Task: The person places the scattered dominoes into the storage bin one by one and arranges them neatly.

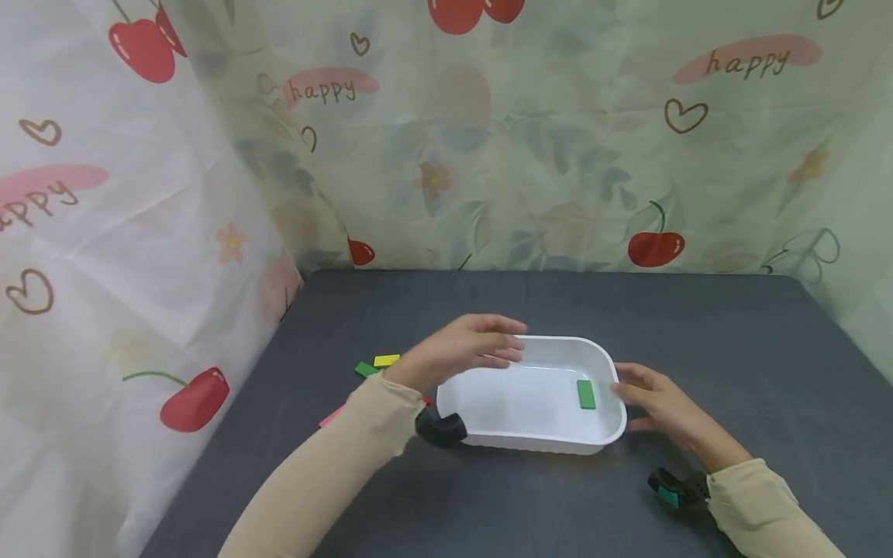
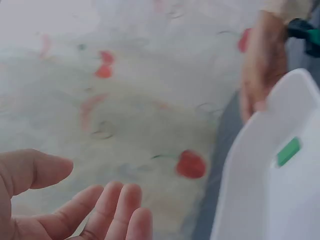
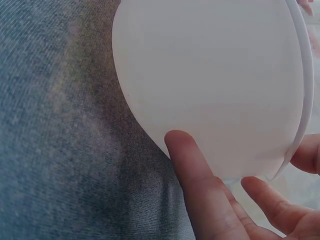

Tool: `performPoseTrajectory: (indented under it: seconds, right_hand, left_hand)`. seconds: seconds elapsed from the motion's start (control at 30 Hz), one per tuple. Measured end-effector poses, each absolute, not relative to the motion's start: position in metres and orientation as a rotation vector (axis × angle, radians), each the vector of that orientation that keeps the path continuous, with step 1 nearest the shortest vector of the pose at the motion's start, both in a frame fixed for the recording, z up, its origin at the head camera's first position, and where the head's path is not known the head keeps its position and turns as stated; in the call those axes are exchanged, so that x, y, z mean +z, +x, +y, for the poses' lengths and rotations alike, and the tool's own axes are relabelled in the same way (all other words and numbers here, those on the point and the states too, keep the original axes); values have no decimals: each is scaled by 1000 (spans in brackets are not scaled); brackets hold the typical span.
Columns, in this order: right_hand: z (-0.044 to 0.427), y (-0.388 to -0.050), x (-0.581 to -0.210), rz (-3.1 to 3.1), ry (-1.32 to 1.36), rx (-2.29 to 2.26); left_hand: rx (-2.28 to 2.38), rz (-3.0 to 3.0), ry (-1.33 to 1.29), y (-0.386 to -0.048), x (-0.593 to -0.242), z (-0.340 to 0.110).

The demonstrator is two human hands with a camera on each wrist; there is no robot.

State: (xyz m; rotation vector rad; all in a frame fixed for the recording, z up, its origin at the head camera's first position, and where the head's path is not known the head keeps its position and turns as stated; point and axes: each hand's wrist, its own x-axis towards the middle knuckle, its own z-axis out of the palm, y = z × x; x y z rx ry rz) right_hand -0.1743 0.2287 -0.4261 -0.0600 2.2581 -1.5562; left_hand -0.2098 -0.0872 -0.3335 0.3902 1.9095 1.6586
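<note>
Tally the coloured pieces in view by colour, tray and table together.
Green: 2 (piece in the tray, piece on the table)
Yellow piece: 1
Pink piece: 1, partly hidden
Red piece: 1, partly hidden
Total visible: 5; the left sleeve may hide more.

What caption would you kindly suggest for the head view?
A rounded white plastic tray holds one green rectangular block, a right hand at the tray's right end, a left hand open nearby.
</note>
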Motion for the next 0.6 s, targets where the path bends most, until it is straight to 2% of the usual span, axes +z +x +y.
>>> performPoseTrajectory:
  seconds: [0.13, 0.27, 0.4, 0.6]
  right_hand:
    - [229, -174, -426, 2259, -58, -1552]
    - [228, -174, -426, 2264, -51, -1542]
    - [229, -175, -427, 2273, -43, -1523]
    - [228, -176, -428, 2277, -43, -1520]
  left_hand:
    - [1807, 2023, 338, -207, -316, -139]
    - [1861, 2148, 196, -205, -322, -182]
    - [1845, 2219, 50, -208, -349, -213]
    - [1683, 2324, 1, -218, -402, -240]
